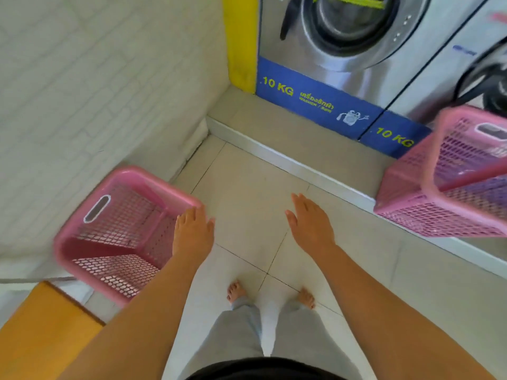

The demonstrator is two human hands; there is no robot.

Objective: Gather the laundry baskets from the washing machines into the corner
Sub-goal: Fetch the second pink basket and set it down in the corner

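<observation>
We stood on a floor of big pale tiles with thin dark lines between them. A white brick wall ran along our left side. In front of us was a low gray step. Two silver washing machines stood on that step. The first washing machine had a round door and a blue strip that said 10 KG. The second washing machine stood to its right. A yellow post filled the gap between the wall and the first machine. Something orange lay low on our left, but we could not tell what it was.

One pink basket sat on the floor by the wall, just left of us. It was tipped, with its open top facing up toward us. Its long side pointed from the wall out toward our feet. The other pink basket rested on the step edge by the second machine. It leaned too, with its open top turned up and away to the right.

Our left hand was flat and spread out at the rim of the near basket, holding nothing. Our right hand was also spread wide and held nothing. It hung over bare floor, well apart from both baskets.
</observation>
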